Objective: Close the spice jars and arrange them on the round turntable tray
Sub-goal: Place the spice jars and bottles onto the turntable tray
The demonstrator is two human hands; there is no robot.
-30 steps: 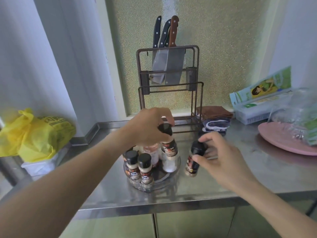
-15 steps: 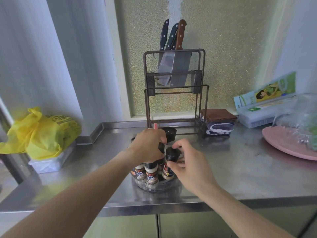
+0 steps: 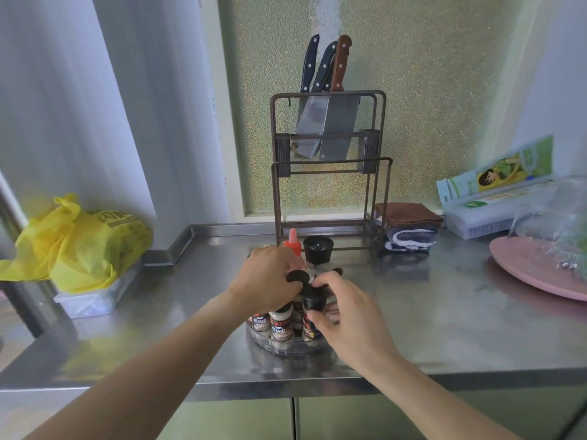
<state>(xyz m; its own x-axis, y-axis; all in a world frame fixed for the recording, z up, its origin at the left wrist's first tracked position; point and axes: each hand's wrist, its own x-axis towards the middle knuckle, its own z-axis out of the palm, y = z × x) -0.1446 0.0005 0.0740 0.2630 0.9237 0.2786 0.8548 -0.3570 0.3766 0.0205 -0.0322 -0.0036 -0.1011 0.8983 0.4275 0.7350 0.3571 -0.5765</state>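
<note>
**Head view: both hands on the jars at the turntable**

Head camera looks down on a steel counter (image 3: 413,312) where a clear round turntable tray (image 3: 286,347) sits near the front edge, at about 6 o'clock from the knife rack (image 3: 330,173). Several spice jars (image 3: 281,325) with dark labels stand upright and close together on the tray.

At the tray's 10 o'clock side the left hand (image 3: 270,281) curls over the jar tops, a black lid (image 3: 297,276) showing at its fingertips; whether it pinches that lid or only rests on it cannot be told. At the 3 o'clock side the right hand (image 3: 346,315) wraps thumb and fingers around a black-capped jar (image 3: 313,315) that stands at the tray's right edge, upright.

Behind the hands, at 12 o'clock from the tray, a red-nozzled bottle (image 3: 293,244) and a black grinder top (image 3: 317,249) rise above the knuckles; their bases are hidden.

Far off at 9 o'clock lies a yellow plastic bag (image 3: 82,242). At 3 o'clock, well apart from the tray, a pink plate (image 3: 533,274) rests on the counter, and folded cloths (image 3: 408,225) sit just right of the rack.
</note>
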